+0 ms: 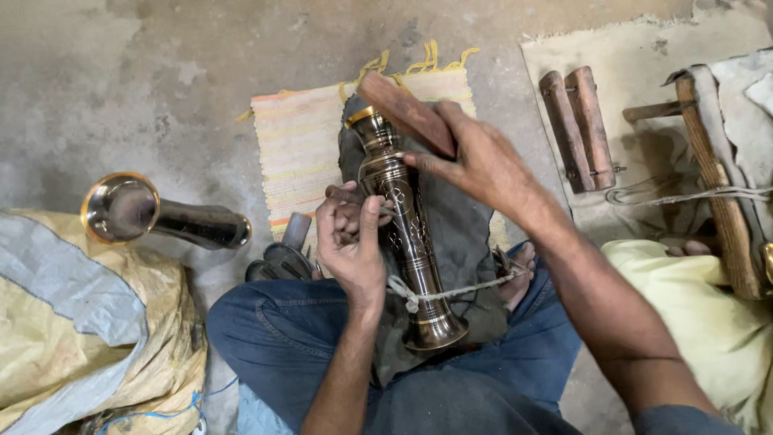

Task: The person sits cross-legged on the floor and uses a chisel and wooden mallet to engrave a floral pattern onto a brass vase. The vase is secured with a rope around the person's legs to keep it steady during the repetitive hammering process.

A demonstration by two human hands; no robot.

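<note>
Crumpled yellow-and-grey woven sack at lower left; no labels, signs, screens.

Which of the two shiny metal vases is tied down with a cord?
The engraved vase lying across the person's lap, under both hands, has a cord around its neck. The plain vase lies loose on the left floor.

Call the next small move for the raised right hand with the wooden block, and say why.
Probably bring the wooden block down onto the thin tool the left hand presses against the brass vase. The right hand holds the block raised above the vase, the tool tip sits on the engraved body, and a cord ties the vase down.
</note>
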